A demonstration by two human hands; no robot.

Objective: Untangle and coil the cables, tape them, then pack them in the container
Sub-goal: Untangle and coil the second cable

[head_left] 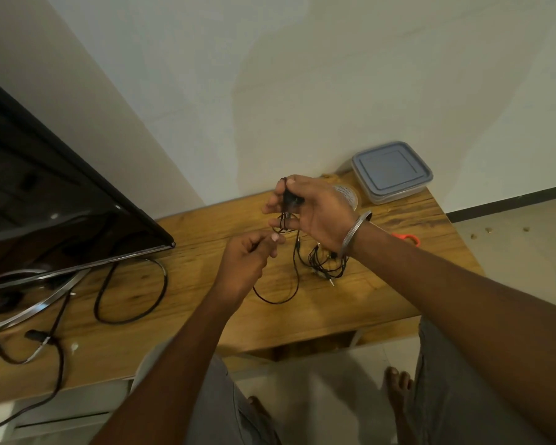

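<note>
My right hand (318, 213) is raised over the wooden table (206, 303) and grips a small coil of thin black cable (288, 203) wound around its fingers. My left hand (247, 255) sits just below and left of it, pinching the free run of the same cable, which hangs in a loop (278, 300) down to the table. A second bundle of black cable (326, 263) with metal plugs lies on the table under my right wrist. The lidded grey plastic container (390, 171) stands at the table's far right corner. A roll of tape (349, 194) shows behind my right hand.
A black TV screen (45, 194) on a metal stand fills the left side, with its thick power cord (132, 290) looped on the table. Orange scissors handles (410, 238) peek out behind my right forearm. The table's front edge is near my legs.
</note>
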